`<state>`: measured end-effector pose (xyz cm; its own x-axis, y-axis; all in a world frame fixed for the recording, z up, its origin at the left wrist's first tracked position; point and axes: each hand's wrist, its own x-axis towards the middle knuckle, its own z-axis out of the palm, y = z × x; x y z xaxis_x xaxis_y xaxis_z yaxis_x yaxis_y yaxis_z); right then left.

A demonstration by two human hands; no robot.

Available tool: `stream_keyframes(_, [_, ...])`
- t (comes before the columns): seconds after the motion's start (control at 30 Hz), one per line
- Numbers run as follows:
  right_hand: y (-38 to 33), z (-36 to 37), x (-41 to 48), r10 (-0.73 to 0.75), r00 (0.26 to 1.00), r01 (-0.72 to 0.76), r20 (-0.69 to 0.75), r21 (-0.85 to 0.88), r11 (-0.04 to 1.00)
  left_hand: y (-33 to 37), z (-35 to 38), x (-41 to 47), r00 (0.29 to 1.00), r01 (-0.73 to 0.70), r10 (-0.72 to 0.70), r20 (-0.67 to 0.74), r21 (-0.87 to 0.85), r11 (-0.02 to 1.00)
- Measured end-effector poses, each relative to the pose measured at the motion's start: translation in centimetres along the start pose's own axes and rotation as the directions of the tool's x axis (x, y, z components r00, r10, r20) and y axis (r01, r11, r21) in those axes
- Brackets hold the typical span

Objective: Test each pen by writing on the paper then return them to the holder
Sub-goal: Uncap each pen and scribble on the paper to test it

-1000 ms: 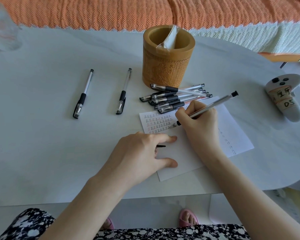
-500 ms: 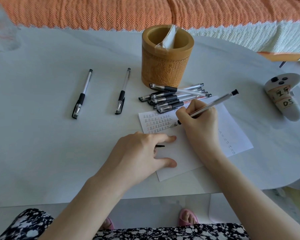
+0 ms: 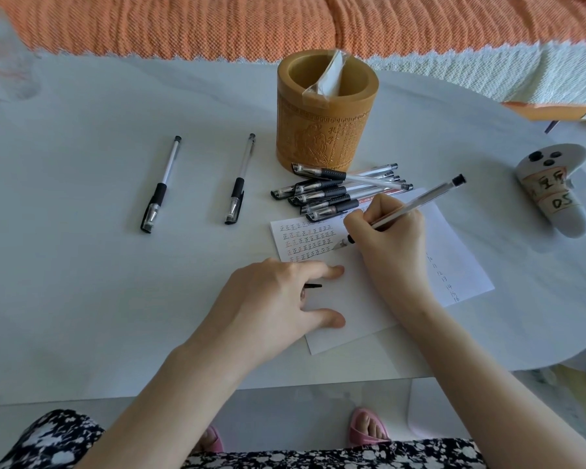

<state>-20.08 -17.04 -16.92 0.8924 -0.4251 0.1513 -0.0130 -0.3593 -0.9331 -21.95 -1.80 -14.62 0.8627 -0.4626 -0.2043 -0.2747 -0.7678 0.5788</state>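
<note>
My right hand (image 3: 391,245) grips a clear pen (image 3: 423,199), its tip touching the white paper (image 3: 352,299) at the end of the rows of written marks. My left hand (image 3: 278,299) lies flat on the paper's left edge and holds a small black pen cap (image 3: 313,285) under the fingers. A pile of several capped pens (image 3: 335,194) lies just beyond the paper, in front of the carved bamboo holder (image 3: 325,130). Two more capped pens lie apart to the left, one (image 3: 159,186) farther and one (image 3: 239,181) nearer to the holder.
A white game controller (image 3: 555,194) with taped labels rests at the right of the white table (image 3: 82,282). An orange and white blanket (image 3: 251,25) runs along the far side. A clear wrapper (image 3: 329,76) sticks out of the holder.
My right hand and the pen have shifted only slightly along the row of marks. My left hand has stayed put.
</note>
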Motion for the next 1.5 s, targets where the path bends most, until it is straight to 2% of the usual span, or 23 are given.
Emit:
stream_keyframes(0.07, [-0.1,-0.3,0.2,0.059,0.998,-0.059,-0.007,0.074,0.996,-0.1,0.1,0.0,1.0,-0.017,0.017,0.001,-0.01,1.0])
stream_keyframes(0.13, [-0.2,-0.8,0.7,0.145,0.989,-0.142,0.004,0.236,0.961,-0.2,0.2,-0.1,0.998,-0.056,0.055,-0.014,-0.08,0.995])
stream_keyframes(0.2, [-0.4,-1.3,1.1,0.185,0.98,-0.201,0.078,0.426,0.882,-0.1,0.1,-0.2,0.994,-0.101,0.09,-0.069,-0.193,0.976])
stream_keyframes(0.27, [-0.8,-1.9,1.4,0.177,0.967,-0.249,0.182,0.535,0.808,0.0,-0.3,-0.2,0.993,-0.101,0.074,-0.088,-0.357,0.929])
stream_keyframes(0.37, [-1.4,-2.6,1.5,0.146,0.935,-0.319,0.323,0.591,0.741,0.0,-0.7,-0.1,0.999,-0.042,0.052,-0.001,-0.599,0.8])
stream_keyframes(0.47, [-2.0,-2.7,1.0,0.144,0.923,-0.333,0.358,0.548,0.767,0.0,-0.8,0.0,0.992,-0.077,0.122,0.024,-0.65,0.756])
stream_keyframes(0.83, [-2.4,-1.7,-0.2,0.089,0.904,-0.25,0.417,0.35,0.903,-0.1,-0.4,0.1,0.99,-0.102,0.143,0.005,-0.679,0.727])
stream_keyframes(0.97, [-2.4,-1.8,-0.3,0.084,0.826,-0.28,0.558,0.276,0.92,-0.1,-0.2,0.1,0.989,-0.123,0.151,-0.01,-0.632,0.765])
stream_keyframes(1.13, [-2.6,-2.8,0.1,0.065,0.742,-0.306,0.667,0.251,0.918,-0.3,-0.4,0.4,0.984,-0.175,0.132,-0.118,-0.545,0.82])
stream_keyframes(1.27, [-2.5,-3.2,0.3,0.026,0.737,-0.288,0.675,0.279,0.916,-0.4,-0.8,0.1,0.982,-0.146,0.049,-0.18,-0.572,0.807])
stream_keyframes(1.5, [-2.4,-2.8,0.1,0.031,0.742,-0.281,0.669,0.269,0.921,-0.3,-0.9,0.0,0.956,-0.155,0.04,-0.292,-0.384,0.91])
